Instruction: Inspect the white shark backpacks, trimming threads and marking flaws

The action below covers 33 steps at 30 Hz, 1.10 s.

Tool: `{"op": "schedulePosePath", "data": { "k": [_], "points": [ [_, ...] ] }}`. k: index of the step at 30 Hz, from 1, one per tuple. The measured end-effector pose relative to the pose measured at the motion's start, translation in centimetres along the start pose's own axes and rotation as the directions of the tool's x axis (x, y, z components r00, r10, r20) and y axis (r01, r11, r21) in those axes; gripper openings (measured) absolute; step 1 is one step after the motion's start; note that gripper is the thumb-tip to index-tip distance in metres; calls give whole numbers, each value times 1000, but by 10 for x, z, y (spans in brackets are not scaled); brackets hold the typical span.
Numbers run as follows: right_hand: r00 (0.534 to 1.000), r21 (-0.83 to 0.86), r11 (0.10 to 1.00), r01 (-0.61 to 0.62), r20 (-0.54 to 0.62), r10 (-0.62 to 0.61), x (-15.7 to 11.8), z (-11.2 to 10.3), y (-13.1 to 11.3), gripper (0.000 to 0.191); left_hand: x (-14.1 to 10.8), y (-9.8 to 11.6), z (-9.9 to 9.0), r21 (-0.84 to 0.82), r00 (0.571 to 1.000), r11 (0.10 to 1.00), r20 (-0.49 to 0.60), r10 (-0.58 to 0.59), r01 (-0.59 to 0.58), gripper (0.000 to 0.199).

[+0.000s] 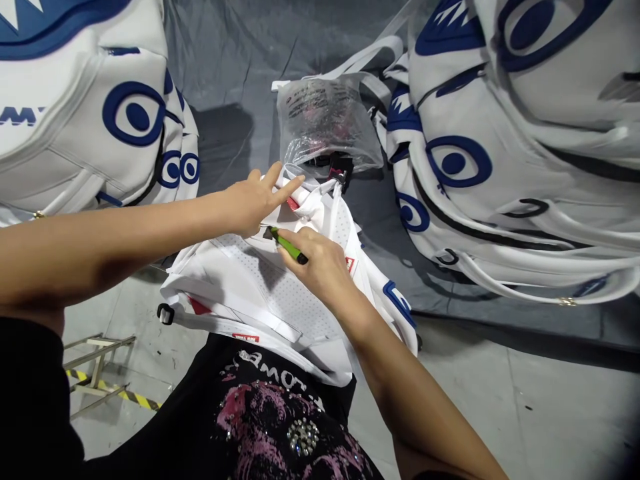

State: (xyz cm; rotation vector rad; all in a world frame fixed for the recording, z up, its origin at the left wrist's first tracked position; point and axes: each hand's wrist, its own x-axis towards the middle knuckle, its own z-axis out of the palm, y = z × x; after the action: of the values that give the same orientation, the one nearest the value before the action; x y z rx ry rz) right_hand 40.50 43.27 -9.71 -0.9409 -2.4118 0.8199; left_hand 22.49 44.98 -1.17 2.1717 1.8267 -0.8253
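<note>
A white backpack (305, 283) lies at the table's edge against my body, its perforated padded back and straps facing up. My left hand (253, 200) rests on its upper part. The fingers near the tool are bent down onto the backpack and seem to pinch its material, while others stretch away; the pinched spot is mostly hidden. In my right hand (320, 263) is a slim green cutter (290, 245) with black ends. Its front end points at the material beside my left fingers; no blade can be made out clearly.
Beyond the backpack lies a clear plastic pouch (327, 120) with dark and red contents. White backpacks with blue eyes stand at left (75, 120) and right (460, 160) on the grey covered table (225, 60). A metal frame (97, 363) stands on the floor.
</note>
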Motion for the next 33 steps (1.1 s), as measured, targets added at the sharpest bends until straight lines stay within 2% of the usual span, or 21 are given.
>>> {"op": "schedulePosePath", "data": {
  "k": [5, 10, 15, 19, 23, 33],
  "points": [
    [997, 89, 994, 66, -56, -61, 3, 4, 2, 27, 6, -11, 0, -73, 999, 996, -13, 46, -47, 123],
    [996, 209, 977, 36, -92, -17, 7, 18, 1, 27, 6, -4, 2, -53, 1000, 999, -23, -13, 12, 117],
    [990, 217, 976, -22, -131, 52, 3, 22, -5, 29, 11, -4, 5, -70, 1000, 997, -24, 10, -12, 121],
    [990, 191, 980, -46, -123, 71, -2, 14, -10, 29, 13, -17, 2, -92, 997, 993, 2, 77, -76, 124],
    [990, 182, 982, -56, -117, 78, -4, 8, -12, 30, 12, -29, 0, -126, 988, 980, -1, 157, -155, 119],
    [988, 222, 970, -95, -97, 119, 5, 15, -19, 28, 16, -29, 5, -103, 990, 985, -24, 137, -138, 115]
  ]
}}
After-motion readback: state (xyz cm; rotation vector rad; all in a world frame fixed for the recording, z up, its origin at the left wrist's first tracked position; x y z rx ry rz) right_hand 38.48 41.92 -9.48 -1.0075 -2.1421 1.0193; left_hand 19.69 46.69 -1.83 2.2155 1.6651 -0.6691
